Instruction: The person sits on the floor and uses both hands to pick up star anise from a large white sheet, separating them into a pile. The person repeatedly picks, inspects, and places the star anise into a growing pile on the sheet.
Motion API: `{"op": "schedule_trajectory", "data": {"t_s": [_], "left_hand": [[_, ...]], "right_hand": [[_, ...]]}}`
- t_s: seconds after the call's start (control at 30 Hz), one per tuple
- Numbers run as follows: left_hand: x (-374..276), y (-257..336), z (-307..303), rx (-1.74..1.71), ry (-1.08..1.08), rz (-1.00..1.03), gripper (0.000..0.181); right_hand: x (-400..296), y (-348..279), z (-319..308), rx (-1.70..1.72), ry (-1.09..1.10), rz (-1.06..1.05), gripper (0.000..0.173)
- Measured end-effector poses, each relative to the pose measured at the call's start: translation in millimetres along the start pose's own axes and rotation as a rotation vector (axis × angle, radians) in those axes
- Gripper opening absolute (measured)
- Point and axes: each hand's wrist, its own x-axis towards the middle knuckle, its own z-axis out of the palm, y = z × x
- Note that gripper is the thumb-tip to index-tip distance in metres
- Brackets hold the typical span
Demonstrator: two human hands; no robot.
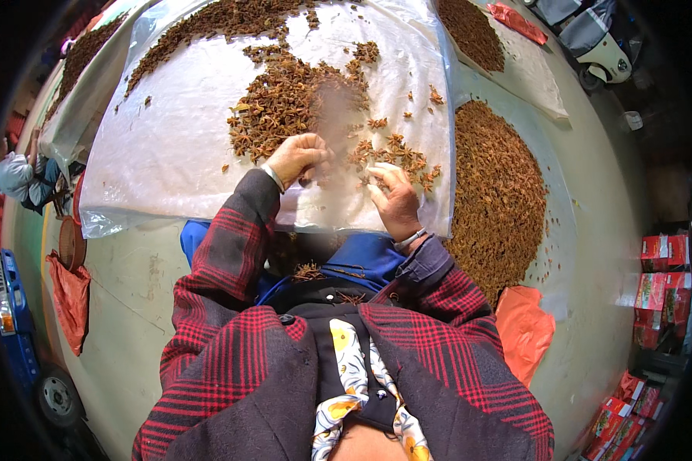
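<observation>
Dried star anise lies in a dense pile (279, 106) on a table covered with a pale cloth and clear plastic sheet (167, 144). My left hand (301, 158) is at the pile's near edge, fingers curled and thumb bent inward; a blurred smear hides part of its fingertips, so what they hold cannot be told. My right hand (395, 199) is beside a small scattered group of star anise (401, 152), thumb and forefinger apart, near a few pieces. Whether it pinches one is unclear. Stems and bits (308, 272) lie on my lap.
A large heap of brown spice (493, 196) lies on floor sheeting at the right, near an orange-red plastic bag (525, 331). More heaps lie at the far edges. Another person (17, 176) sits at the far left, above a blue vehicle (17, 311). Red boxes (663, 253) stand at the right.
</observation>
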Motion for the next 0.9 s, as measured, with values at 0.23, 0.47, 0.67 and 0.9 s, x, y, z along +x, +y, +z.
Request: {"op": "schedule_trajectory", "data": {"t_s": [0.23, 0.47, 0.67, 0.9], "left_hand": [[-20, -6, 29, 0.041, 0.007, -0.004, 0.004], [-22, -11, 46, 0.350, 0.175, 0.182, 0.008], [-31, 1, 60, 0.750, 0.289, 0.477, 0.008], [-61, 7, 70, 0.973, -0.273, 0.327, 0.004]], "right_hand": [[40, -25, 19, 0.931, -0.295, 0.416, 0.036], [29, -21, 16, 0.924, -0.168, 0.482, 0.012], [27, -28, 1, 0.995, -0.258, 0.412, 0.019], [5, -34, -6, 1.233, -0.625, 0.421, 0.016]]}}
